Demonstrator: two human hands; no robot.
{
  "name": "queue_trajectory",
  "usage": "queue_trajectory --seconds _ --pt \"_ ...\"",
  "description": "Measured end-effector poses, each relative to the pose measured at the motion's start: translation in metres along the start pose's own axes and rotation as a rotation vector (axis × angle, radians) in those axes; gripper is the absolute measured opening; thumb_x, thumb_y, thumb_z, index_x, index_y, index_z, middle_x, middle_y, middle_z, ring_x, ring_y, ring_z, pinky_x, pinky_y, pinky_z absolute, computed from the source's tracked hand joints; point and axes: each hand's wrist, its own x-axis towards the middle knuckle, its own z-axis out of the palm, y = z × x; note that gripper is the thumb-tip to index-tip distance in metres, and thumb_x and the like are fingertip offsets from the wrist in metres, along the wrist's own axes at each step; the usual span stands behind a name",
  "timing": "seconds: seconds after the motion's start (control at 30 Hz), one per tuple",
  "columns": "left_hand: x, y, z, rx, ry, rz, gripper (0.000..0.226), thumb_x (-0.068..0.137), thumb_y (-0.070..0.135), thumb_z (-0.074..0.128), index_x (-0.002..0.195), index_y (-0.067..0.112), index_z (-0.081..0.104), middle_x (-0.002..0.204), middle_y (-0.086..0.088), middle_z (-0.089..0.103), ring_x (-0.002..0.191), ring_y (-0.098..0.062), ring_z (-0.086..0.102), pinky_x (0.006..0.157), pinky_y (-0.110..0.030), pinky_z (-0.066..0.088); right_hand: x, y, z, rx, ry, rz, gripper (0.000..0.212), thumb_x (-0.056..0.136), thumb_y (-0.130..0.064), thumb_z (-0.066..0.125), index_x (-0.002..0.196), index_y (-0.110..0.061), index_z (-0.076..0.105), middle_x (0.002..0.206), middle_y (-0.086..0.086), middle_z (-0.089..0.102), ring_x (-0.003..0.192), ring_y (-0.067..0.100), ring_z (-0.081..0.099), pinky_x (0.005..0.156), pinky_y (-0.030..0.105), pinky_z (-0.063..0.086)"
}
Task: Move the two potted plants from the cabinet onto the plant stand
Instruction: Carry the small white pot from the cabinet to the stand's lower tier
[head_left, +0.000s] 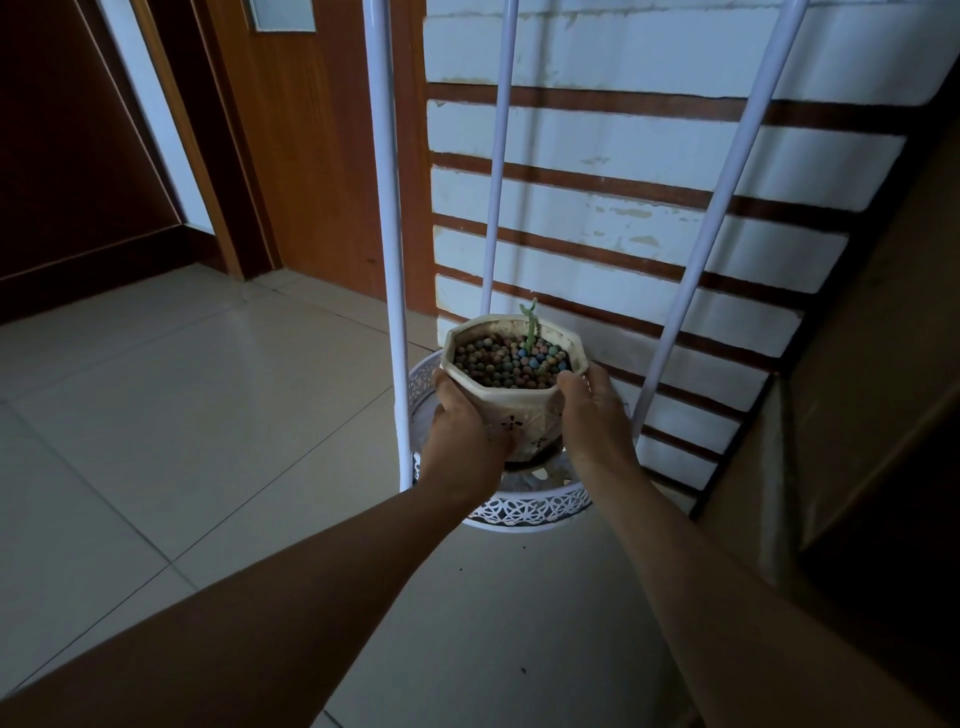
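Note:
A cream octagonal pot (524, 410), filled with coloured pebbles and holding a thin green sprout (530, 325), sits over the round lower tray (535, 506) of the white plant stand. My left hand (465, 436) clasps the pot's left side and my right hand (592, 410) clasps its right side. The pot's base looks to rest on a dark saucer on the tray, though my hands hide most of the contact. Three white poles (387, 234) of the stand rise around the pot. No second pot is in view.
A white-and-brown striped wall (649, 208) stands right behind the stand. A brown wooden door (322, 156) is at the back left. A dark cabinet side (872, 415) borders the right. Pale floor tiles (182, 415) spread to the left.

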Motion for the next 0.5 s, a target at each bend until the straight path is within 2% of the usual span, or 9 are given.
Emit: queue_trajectory --seconds 0.07,0.13,0.33,0.43,0.5 --pt "0.0 0.001 -0.002 0.002 -0.02 -0.009 0.086 0.083 0.015 0.065 0.147 0.009 0.007 0.14 -0.013 0.049 0.127 -0.027 0.05 0.09 -0.027 0.042 -0.001 0.0 0.0 -0.025 0.015 -0.017 0.033 0.093 -0.028 0.038 0.123 -0.023 0.05 0.094 -0.004 0.054 0.095 0.02 0.053 0.092 0.042 0.045" --pt "0.0 0.001 -0.002 -0.004 -0.01 -0.018 0.086 0.082 0.014 0.066 0.147 0.009 0.009 0.138 -0.013 0.051 0.126 -0.027 0.051 0.09 -0.028 0.043 0.0 0.0 0.0 -0.05 0.025 -0.025 0.035 0.092 -0.028 0.038 0.125 -0.023 0.048 0.099 -0.003 0.053 0.099 0.021 0.053 0.094 0.043 0.045" --pt "0.0 0.003 -0.002 -0.028 -0.038 -0.048 0.09 0.081 0.015 0.067 0.147 0.009 0.006 0.141 -0.015 0.046 0.128 -0.028 0.048 0.089 -0.026 0.04 -0.002 0.001 -0.001 -0.047 -0.004 -0.035 0.036 0.093 -0.031 0.038 0.127 -0.024 0.046 0.103 -0.003 0.053 0.099 0.019 0.053 0.086 0.036 0.044" --pt "-0.004 0.01 -0.005 -0.079 -0.059 -0.094 0.092 0.078 0.017 0.071 0.146 0.012 0.008 0.143 -0.015 0.041 0.131 -0.03 0.044 0.096 -0.033 0.043 -0.007 -0.001 -0.005 -0.052 -0.07 -0.007 0.043 0.094 -0.039 0.035 0.135 -0.026 0.039 0.125 0.003 0.055 0.11 0.021 0.053 0.094 0.038 0.044" --pt "-0.009 0.017 -0.008 -0.109 -0.073 -0.118 0.091 0.077 0.019 0.071 0.144 0.014 0.01 0.141 -0.016 0.042 0.129 -0.031 0.045 0.099 -0.039 0.045 -0.014 -0.007 -0.01 -0.047 -0.108 0.03 0.051 0.094 -0.046 0.033 0.141 -0.028 0.031 0.137 0.005 0.05 0.118 0.023 0.051 0.097 0.04 0.044"
